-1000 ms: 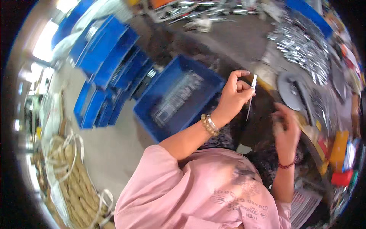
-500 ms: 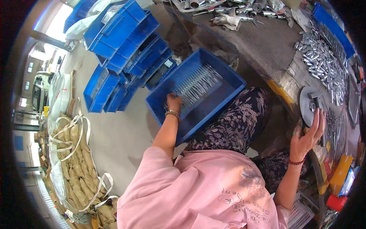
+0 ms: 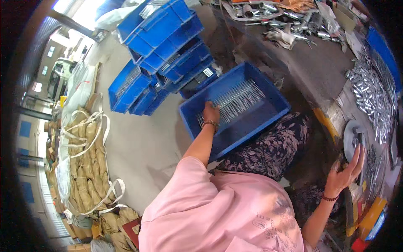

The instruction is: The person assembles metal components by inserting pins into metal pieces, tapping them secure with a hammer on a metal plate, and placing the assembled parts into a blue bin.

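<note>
My left hand (image 3: 211,112) reaches into a blue plastic bin (image 3: 252,130) in front of me. Its fingers are curled down at the left part of a row of thin, shiny metal rods (image 3: 241,100); whatever they grip is hidden. On the right, my right hand (image 3: 345,171) has its fingers stretched out, the tips at the lower edge of a round grey metal plate (image 3: 349,140). A small upright metal block or holder sits on that plate, partly behind the fingertips. I see nothing held in this hand.
Stacked blue bins (image 3: 157,33) stand beyond the bin, at the left. Short metal tubes (image 3: 369,94) lie heaped on the workbench (image 3: 306,63) at right, with a white glove (image 3: 282,38) and metal parts at its far end. Tan sacks (image 3: 86,168) with white straps lie at left.
The whole view has shifted, so the bins and bench appear farther right. My left hand stays at the rods. My right fingertips sit slightly lower against the round plate.
</note>
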Action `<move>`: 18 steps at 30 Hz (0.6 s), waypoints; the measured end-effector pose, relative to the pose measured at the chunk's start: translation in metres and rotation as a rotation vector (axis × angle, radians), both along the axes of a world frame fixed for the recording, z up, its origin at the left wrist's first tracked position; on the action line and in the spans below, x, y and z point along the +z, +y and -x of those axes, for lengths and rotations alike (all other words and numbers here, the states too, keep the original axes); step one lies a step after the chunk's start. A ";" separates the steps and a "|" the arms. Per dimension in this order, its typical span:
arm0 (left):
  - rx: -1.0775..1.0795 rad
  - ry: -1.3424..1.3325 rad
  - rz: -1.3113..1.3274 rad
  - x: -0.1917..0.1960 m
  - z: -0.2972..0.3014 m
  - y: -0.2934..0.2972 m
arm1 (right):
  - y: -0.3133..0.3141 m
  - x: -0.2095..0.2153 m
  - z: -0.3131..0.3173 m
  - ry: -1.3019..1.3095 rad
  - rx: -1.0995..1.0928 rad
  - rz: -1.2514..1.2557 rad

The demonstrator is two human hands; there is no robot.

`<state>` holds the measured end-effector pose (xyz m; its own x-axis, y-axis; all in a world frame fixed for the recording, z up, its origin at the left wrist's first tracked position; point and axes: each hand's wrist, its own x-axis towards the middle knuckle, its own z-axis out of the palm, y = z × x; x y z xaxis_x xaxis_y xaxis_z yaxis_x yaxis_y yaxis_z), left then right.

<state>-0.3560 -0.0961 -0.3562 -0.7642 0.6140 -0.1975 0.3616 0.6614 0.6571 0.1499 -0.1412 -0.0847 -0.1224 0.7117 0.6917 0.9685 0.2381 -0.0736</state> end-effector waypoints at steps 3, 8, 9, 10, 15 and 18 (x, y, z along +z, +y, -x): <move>0.081 0.030 -0.177 0.029 0.031 -0.018 | 0.006 0.005 0.018 0.078 0.061 -0.002; -0.251 0.152 -0.540 0.110 -0.020 0.038 | 0.001 0.008 0.014 0.090 -0.061 0.112; -0.283 0.025 -0.529 0.159 -0.046 0.042 | 0.000 0.008 0.018 0.078 -0.100 0.172; -0.309 0.126 -0.671 0.166 -0.039 0.050 | 0.005 0.011 0.026 0.085 -0.011 0.108; -0.863 -0.238 -0.893 0.293 -0.164 0.091 | 0.004 0.020 0.029 0.131 0.012 0.093; -1.192 -0.194 -0.838 0.331 -0.238 0.134 | -0.004 0.026 0.021 0.126 -0.010 0.047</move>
